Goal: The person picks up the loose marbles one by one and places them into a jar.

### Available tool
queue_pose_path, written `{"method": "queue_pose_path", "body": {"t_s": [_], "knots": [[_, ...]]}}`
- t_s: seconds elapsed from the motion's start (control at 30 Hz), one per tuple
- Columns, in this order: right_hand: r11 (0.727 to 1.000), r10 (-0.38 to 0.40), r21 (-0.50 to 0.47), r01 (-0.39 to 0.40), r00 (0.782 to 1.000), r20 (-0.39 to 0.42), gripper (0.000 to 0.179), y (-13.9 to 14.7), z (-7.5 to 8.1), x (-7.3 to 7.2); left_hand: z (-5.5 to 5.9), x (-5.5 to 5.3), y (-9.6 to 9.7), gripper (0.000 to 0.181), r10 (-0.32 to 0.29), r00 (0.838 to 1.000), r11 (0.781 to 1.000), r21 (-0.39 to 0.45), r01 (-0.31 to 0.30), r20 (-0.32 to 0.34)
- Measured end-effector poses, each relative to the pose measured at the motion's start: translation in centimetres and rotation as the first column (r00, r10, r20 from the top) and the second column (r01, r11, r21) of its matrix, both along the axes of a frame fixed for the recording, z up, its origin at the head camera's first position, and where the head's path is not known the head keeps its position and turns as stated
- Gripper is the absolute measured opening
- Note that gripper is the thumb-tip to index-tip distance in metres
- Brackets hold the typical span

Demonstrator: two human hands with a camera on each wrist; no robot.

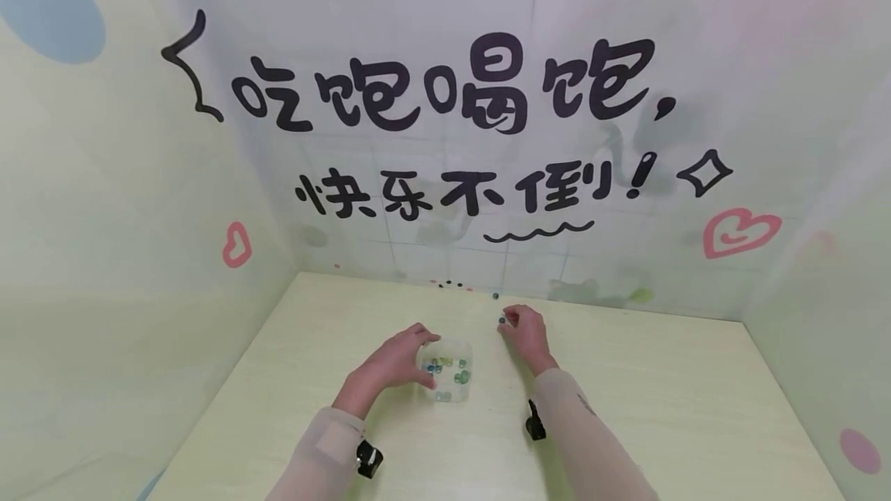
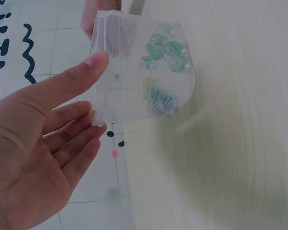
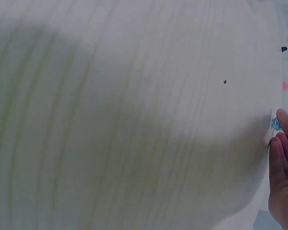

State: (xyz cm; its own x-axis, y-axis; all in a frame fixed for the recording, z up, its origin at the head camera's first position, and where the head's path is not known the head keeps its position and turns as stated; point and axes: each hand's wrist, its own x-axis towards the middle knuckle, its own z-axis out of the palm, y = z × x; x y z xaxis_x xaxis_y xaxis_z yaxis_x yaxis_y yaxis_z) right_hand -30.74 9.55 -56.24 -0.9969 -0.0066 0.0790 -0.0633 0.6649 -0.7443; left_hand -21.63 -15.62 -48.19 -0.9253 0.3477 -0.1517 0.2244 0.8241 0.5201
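A clear plastic box [image 1: 454,391] stands on the table, with green, yellowish and blue glass marbles lying in it. My left hand [image 1: 398,360] holds the box by its rim, thumb on one side and fingers on the other; the left wrist view shows the thumb against the wall of the box [image 2: 129,103]. To the right of the box, my right hand [image 1: 527,333] pinches a blue marble [image 3: 276,124] between thumb and fingertips, low over the tabletop. Another dark blue marble [image 1: 496,296] lies beyond that hand, at the table's back edge.
The pale wooden table [image 1: 661,408] meets a printed backdrop [image 1: 431,14] with large black lettering at its back edge. Similar printed sheets rise on the left and right. A tiny dark speck [image 3: 225,82] shows on the tabletop in the right wrist view.
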Motion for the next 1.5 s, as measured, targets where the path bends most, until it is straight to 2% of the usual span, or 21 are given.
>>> {"method": "queue_pose_path", "body": {"t_s": [0.4, 0.73, 1.13, 1.5], "knots": [[0.992, -0.029, 0.12, 0.026, 0.999, 0.022, 0.012, 0.1, 0.2, -0.1, 0.0, 0.1, 0.4, 0.074, -0.013, 1.0, 1.0, 0.003, 0.013, 0.001], [0.999, -0.012, 0.037, 0.012, 1.0, 0.007, 0.009, 0.7, 0.6, 0.9, 0.3, 0.2, 0.4, 0.074, -0.008, 1.0, 1.0, 0.001, 0.008, 0.011], [1.0, 0.017, -0.019, -0.019, 0.995, -0.097, 0.009, 2.2, 1.8, 2.4, 0.7, 0.0, 0.4, 0.075, -0.013, 1.0, 1.0, 0.007, 0.013, 0.01], [0.99, 0.082, -0.099, -0.101, 0.981, -0.176, 0.01, 1.4, 4.0, 5.0, 0.5, 0.0, 0.3, 0.074, -0.013, 1.0, 1.0, 0.0, 0.013, 0.002]]}}
